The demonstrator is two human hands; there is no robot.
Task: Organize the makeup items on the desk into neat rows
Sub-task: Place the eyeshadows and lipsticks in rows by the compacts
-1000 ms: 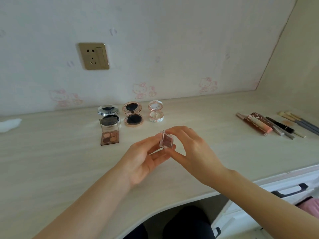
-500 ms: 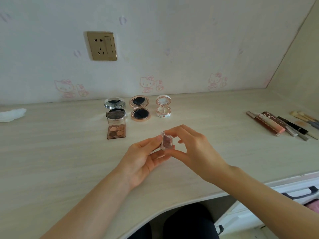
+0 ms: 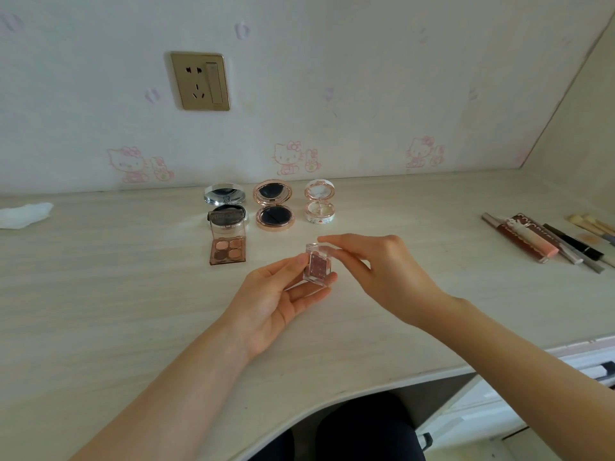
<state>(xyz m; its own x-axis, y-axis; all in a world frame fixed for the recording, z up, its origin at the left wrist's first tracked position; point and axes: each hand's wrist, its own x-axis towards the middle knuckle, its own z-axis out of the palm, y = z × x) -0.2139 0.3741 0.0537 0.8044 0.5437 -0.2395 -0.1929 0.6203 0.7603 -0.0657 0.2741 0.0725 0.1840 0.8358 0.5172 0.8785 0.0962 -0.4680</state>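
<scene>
A small clear eyeshadow case (image 3: 317, 265) with a pink pan is held above the middle of the desk (image 3: 100, 294). My left hand (image 3: 276, 301) pinches its lower part between thumb and fingers. My right hand (image 3: 382, 274) pinches its clear lid at the top. Behind them, open on the desk, stand a silver compact (image 3: 225, 198), a rose-gold compact (image 3: 273, 205) and a white round compact (image 3: 319, 201) in a row. A four-pan eyeshadow palette (image 3: 228, 242) lies open in front of the silver compact.
Lip gloss tubes (image 3: 529, 239), pencils and brushes (image 3: 592, 224) lie side by side at the right of the desk. A white tissue (image 3: 23, 214) lies at the far left. A wall socket (image 3: 200, 81) is above. White drawers (image 3: 499, 410) sit under the desk's right front edge.
The case's clear lid stands more upright in my right fingers than before. Both hands stay at the same spot; the camera has tilted and shifted slightly.
</scene>
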